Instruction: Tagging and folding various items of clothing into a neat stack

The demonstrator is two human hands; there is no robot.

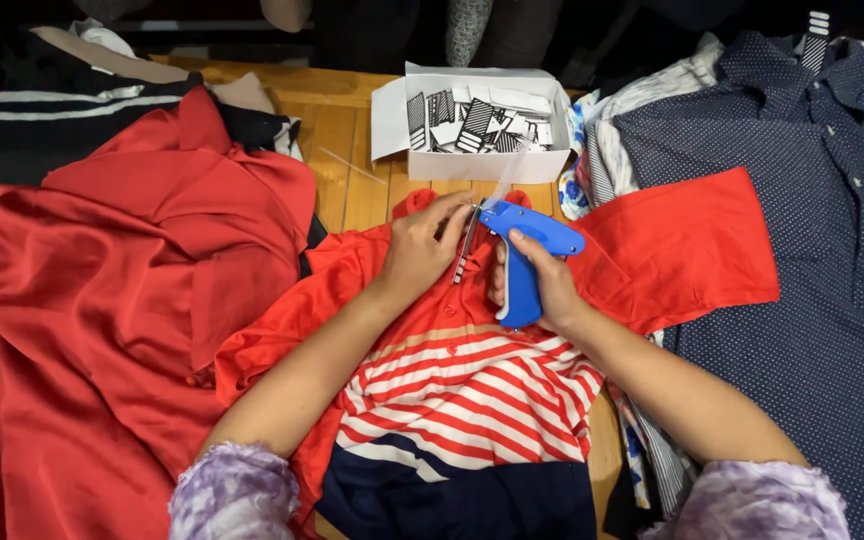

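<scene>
A red polo shirt (672,245) with red and white stripes and a navy band lies flat in front of me on the wooden table (347,150). My right hand (547,285) grips a blue tagging gun (527,250), its needle pointing left at the collar. My left hand (422,245) pinches the collar and a small striped tag (462,262) right at the needle tip.
A white cardboard box (472,120) of black and white tags stands just beyond the shirt. A pile of red garments (102,300) fills the left side. Navy dotted shirts (812,200) are stacked on the right, dark striped clothing at the far left.
</scene>
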